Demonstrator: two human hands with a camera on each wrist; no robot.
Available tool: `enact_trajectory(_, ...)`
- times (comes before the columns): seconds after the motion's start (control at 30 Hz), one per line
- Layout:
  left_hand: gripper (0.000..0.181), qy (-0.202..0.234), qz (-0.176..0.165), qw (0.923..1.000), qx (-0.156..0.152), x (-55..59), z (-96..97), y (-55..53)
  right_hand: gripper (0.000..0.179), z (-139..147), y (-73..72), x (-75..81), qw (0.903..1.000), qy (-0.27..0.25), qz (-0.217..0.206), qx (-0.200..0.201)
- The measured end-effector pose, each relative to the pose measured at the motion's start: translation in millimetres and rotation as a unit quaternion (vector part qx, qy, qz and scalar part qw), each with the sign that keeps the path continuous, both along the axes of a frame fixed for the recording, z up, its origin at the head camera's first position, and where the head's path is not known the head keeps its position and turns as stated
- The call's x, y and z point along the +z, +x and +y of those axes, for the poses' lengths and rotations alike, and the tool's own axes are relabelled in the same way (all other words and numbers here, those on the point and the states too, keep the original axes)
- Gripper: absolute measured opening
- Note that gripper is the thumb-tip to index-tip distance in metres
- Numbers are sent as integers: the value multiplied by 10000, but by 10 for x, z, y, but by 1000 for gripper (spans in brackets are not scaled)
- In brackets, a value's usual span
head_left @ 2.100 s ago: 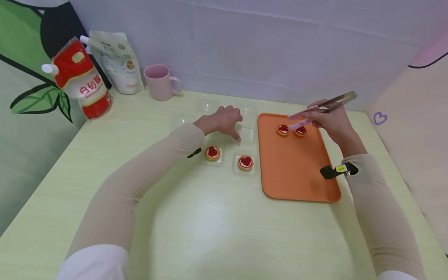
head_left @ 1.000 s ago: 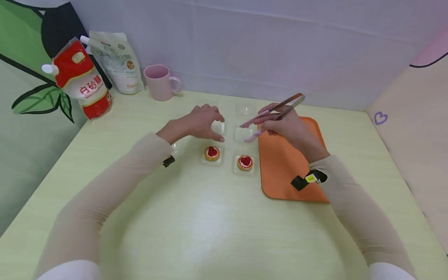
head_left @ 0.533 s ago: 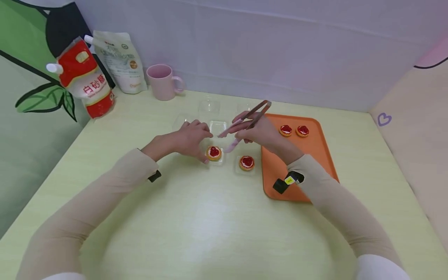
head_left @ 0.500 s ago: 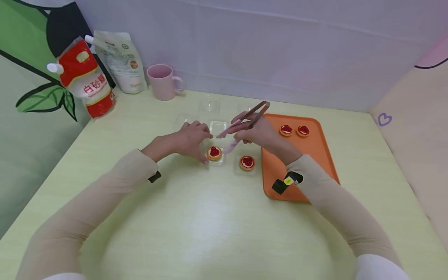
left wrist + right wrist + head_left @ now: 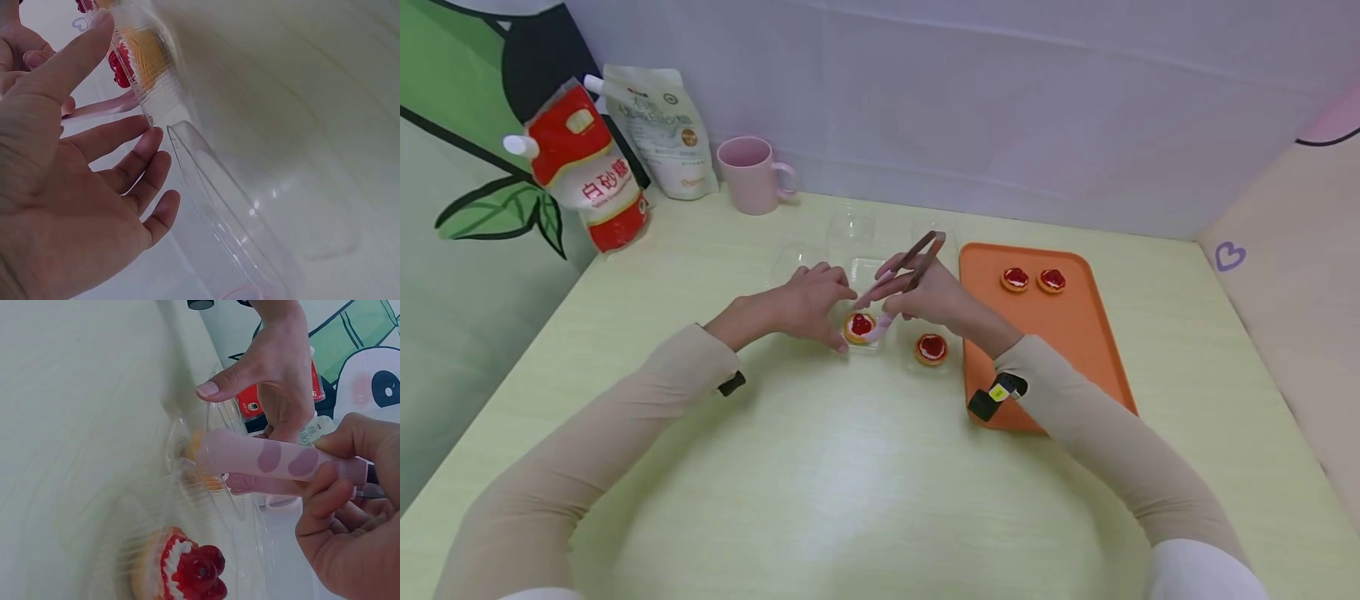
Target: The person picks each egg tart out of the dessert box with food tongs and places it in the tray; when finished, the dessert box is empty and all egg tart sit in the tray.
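A small tart (image 5: 859, 327) topped with white cream and red berries sits in a clear plastic container (image 5: 165, 103). My left hand (image 5: 808, 302) spans this container from the left, its thumb and index fingertip right at the rim on either side. In my right hand (image 5: 931, 292) I grip pink tongs (image 5: 250, 453) with a metal bend. The tong arms are spread, and the lower tip overlaps the tart's right side in the head view. Another tart (image 5: 932, 348) sits in a second clear container to the right, just below the tongs in the right wrist view.
An orange tray (image 5: 1045, 358) at the right carries two tarts (image 5: 1033, 280). Several clear plastic containers and lids (image 5: 852, 225) stand behind my hands. A pink mug (image 5: 752, 177), a red-and-white pouch (image 5: 591, 179) and a pale pouch (image 5: 666, 137) stand at the back left.
My right hand has carried the tongs from over the tray leftward to the tart in the left front container. My left hand has come from the back containers to that container's left side.
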State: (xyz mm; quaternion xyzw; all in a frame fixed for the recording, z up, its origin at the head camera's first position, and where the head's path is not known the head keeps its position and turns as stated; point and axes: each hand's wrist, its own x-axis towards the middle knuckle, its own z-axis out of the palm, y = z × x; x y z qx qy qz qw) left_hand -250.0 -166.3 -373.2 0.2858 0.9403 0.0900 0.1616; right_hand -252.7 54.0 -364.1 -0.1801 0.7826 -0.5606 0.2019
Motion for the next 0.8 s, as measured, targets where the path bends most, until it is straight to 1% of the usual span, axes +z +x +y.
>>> enact_trajectory(0.1,81,-71,13,10000,25,12,9,8,32,-17,10,-5,9998,160,113,47)
enact_trajectory(0.3,81,-52,-17,10000,70,15,23,8,32,-56,30,-27,9984,483,270,109)
enact_trajectory(0.47,81,43,-24,9999,90,1,18,16,31,-97,45,-30,9940,880,622,176)
enact_trajectory(0.6,82,46,8,10000,74,2,17,18,27,-110,33,-29,9908,1013,879,193)
enact_trajectory(0.8,83,68,-35,9999,98,-12,26,13,23,-121,33,-27,9892,1123,900,263)
